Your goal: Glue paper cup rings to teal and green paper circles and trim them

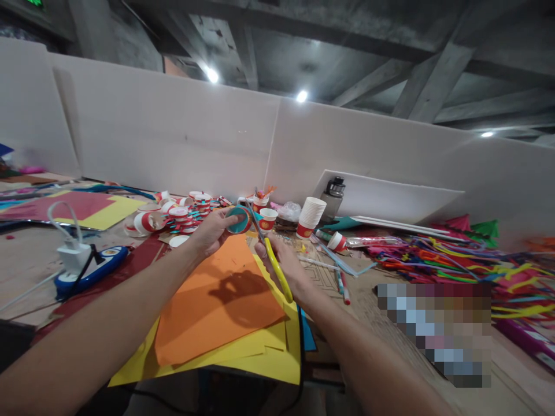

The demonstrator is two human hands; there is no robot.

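Note:
My left hand pinches a round teal piece with a thin orange-red rim, thumb lying on its face. My right hand is wrapped round a pair of scissors with yellow handles. The scissor blades point up and away, close to the right edge of the teal piece; whether they touch it I cannot tell. Below both hands lies a sheet of orange paper on top of yellow sheets, with the hands' shadow on it.
Cut red-and-white paper cups crowd the back left. A stack of paper cups and a bottle stand behind. A power strip is at left. Colourful pipe cleaners, markers and a pixelated patch lie right.

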